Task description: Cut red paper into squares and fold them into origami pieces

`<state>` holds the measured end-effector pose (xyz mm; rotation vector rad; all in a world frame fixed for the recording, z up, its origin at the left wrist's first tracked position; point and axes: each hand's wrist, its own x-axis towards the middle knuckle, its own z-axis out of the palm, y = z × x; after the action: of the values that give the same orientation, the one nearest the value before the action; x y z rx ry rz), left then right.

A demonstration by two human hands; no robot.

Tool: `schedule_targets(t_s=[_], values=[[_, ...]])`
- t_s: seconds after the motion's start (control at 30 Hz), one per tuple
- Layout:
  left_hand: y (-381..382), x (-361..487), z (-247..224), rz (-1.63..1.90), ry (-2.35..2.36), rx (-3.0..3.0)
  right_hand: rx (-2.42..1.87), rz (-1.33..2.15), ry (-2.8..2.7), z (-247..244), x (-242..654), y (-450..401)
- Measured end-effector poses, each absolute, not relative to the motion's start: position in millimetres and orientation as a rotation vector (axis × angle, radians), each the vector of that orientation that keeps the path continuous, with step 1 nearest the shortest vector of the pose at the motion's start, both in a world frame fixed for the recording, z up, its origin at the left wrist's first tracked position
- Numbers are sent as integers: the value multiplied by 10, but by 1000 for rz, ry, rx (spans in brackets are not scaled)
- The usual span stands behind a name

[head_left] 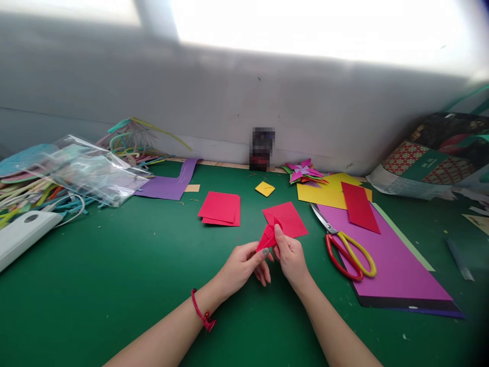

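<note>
A small folded red paper (pixel 268 237) with pointed corners is held between both hands above the green table. My left hand (pixel 246 262) pinches its lower left part, thumb on top. My right hand (pixel 290 255) grips its right side between thumb and fingers. Just behind the folded piece lies a flat red square sheet (pixel 289 219). To the left sits a small stack of red squares (pixel 219 208). A folded yellow square (pixel 265 189) lies farther back.
Scissors (pixel 344 244) with red and yellow handles rest on purple sheets (pixel 397 265) at the right. Folded stars (pixel 303 171) and yellow paper (pixel 321 194) lie behind. Pipe cleaners, a clear bag (pixel 110 173) and a white device (pixel 28 234) are at left. A patterned bag (pixel 431 158) stands back right.
</note>
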<state>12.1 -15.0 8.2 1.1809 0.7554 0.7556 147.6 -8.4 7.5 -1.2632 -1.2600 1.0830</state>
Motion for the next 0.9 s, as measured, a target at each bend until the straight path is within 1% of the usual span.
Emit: schedule_targets(t_s=[0.17,0.27,0.57,0.9], values=[[-159,103,96,837,957,1474,-1258,1103,-1239,42,1483,-63],[-172,102,98,834,1013,1544,-1265,1082,-1276,35,1481,-62],[-222,126,104,875,986,1425,-1269,1098,-1271,35,1437,-84],[-179,102,181,903,994,1387,-1384,1045,-1358,11,1481,-106]])
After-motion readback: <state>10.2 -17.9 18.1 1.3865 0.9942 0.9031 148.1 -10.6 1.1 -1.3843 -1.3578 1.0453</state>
